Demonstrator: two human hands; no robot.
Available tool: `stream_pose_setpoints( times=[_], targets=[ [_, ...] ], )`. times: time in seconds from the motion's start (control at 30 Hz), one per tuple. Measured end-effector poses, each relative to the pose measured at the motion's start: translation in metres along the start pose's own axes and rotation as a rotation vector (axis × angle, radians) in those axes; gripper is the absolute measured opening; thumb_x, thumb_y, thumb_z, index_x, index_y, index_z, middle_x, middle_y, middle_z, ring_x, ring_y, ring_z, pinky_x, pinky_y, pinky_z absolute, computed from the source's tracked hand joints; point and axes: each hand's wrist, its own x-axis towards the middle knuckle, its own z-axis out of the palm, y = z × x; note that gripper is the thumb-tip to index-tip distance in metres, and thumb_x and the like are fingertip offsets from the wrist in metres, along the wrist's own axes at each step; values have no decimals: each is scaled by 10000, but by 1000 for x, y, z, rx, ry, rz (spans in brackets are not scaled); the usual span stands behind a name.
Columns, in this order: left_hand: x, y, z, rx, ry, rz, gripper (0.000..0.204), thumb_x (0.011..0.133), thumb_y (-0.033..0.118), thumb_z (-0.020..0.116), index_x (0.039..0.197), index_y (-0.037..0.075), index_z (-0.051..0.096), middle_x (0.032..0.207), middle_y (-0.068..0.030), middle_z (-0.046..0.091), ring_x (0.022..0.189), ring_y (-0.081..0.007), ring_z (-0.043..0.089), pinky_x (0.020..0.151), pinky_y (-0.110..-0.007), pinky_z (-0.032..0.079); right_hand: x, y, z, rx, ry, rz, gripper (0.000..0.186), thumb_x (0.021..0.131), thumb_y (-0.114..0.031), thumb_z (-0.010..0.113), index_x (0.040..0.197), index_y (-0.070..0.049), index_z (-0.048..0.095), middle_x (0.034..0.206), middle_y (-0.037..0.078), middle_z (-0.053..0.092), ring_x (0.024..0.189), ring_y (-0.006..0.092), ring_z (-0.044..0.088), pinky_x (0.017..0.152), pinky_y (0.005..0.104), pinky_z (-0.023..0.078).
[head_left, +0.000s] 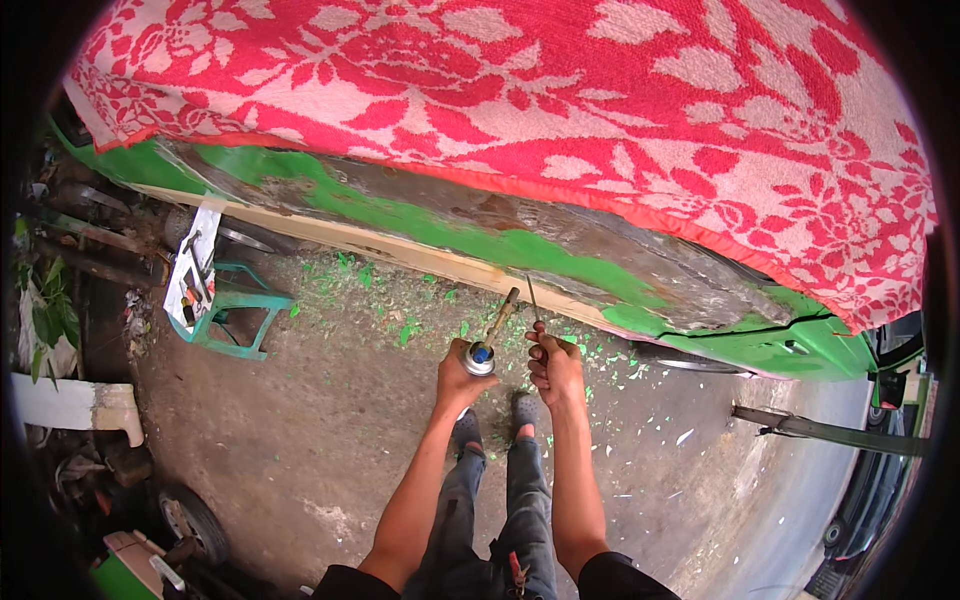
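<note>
The left hand [457,378] was wrapped around a metal gas canister [480,366] in front of the body, its long burner tube [502,316] pointing toward the vehicle; the right hand [556,372] gripped a thin, dark tool [533,298] just beside it, the slim end pointing away from the person; the canister looked rigid and light enough for one hand, though its smooth wall might have slipped in a damp palm; its body seemed the safe place to hold, well clear of the tube, which could have been hot, though no flame could be made out; the tool seemed stiff and light, best held at its near end; past the fingers, paint flakes [408,332] littered the concrete floor [340,430], with open room around the legs; a teal stool [245,298] stood off to the left; ahead, a beige lower strip [400,246] edged the patchy green side panel [500,246], and whether either tip touched it was unclear; beyond, a floral cloth [600,110] draped over the panel's upper edge.
</note>
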Motion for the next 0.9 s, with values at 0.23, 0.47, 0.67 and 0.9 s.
stream_pose_setpoints(
  times=[0.23, 0.47, 0.67, 0.9],
  targets=[
    [1, -10, -2, -37, 30, -2, 552, 548, 132, 818, 993, 37, 505, 870, -119, 670, 796, -210, 662, 722, -336, 525, -5, -3, 8, -31, -20, 39, 166, 949, -152, 506, 999, -8, 573, 639, -20, 427, 408, 32, 291, 318, 200, 181],
    [4, -19, -7, -40, 48, 7, 567, 536, 147, 822, 990, 37, 501, 865, -119, 669, 793, -210, 661, 724, -340, 522, -8, 0, 14, 4, -25, 11, 161, 948, -140, 505, 989, -1, 574, 634, -19, 433, 402, 33, 293, 319, 202, 181],
    [1, -12, -6, -19, 56, 36, 525, 547, 114, 805, 966, 36, 500, 844, -118, 664, 781, -220, 659, 714, -341, 519, -13, 0, 12, -18, -15, -10, 179, 952, -154, 509, 975, 11, 575, 627, -21, 427, 392, 34, 289, 314, 203, 177],
    [-4, -16, -8, 27, 81, 41, 536, 539, 126, 819, 958, 37, 497, 853, -125, 668, 792, -224, 664, 709, -354, 516, -2, -4, 11, -46, -46, 29, 169, 949, -145, 508, 1002, 3, 569, 633, -20, 433, 399, 36, 284, 320, 206, 174]
  ],
)
